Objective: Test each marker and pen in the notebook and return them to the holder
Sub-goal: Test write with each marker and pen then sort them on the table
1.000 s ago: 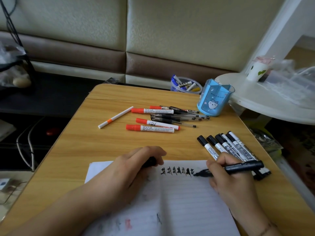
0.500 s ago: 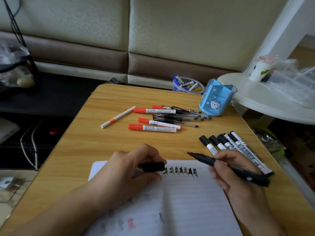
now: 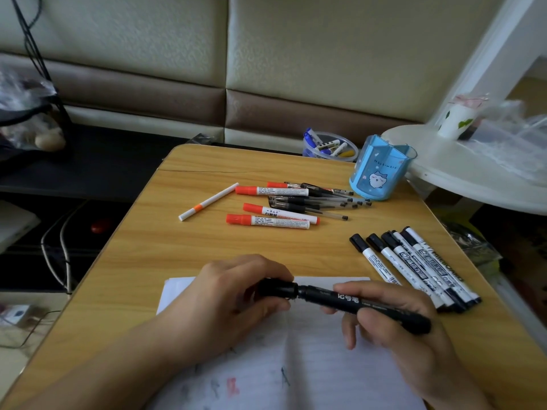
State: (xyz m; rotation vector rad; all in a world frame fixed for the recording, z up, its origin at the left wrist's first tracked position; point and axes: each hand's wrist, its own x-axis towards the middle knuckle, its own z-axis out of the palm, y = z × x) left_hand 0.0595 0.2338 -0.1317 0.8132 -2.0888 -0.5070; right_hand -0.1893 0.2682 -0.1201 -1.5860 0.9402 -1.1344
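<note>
The wooden table [image 3: 133, 261] fills the middle of the frame, and the open notebook [image 3: 310, 365] lies at its lower centre, half covered by both arms, with faint test marks low on the page. In the upper right of the tabletop stands the blue holder [image 3: 380, 173], upright and, as far as its open top shows, with nothing standing in it. A row of black-capped whiteboard markers [image 3: 414, 267] lies at the right edge, just beside the right hand; a loose heap of red-capped markers [image 3: 272, 221] and thin gel pens [image 3: 319, 202] sits at upper centre, and a slim white pen [image 3: 208, 201] lies apart to their left. Above the notebook's top edge the right hand [image 3: 393, 321] has its fingers curled round the barrel of a black marker [image 3: 355, 303], while the left hand [image 3: 236, 294] pinches the cap [image 3: 276, 288] at the marker's tip end. Cap and barrel meet in line, so the step in hand looks like recapping after a test stroke; whether the cap is fully seated I cannot tell. The next move calls for a firm push along the barrel's axis, then a reach up and right to drop the marker into the holder without tipping it.
</note>
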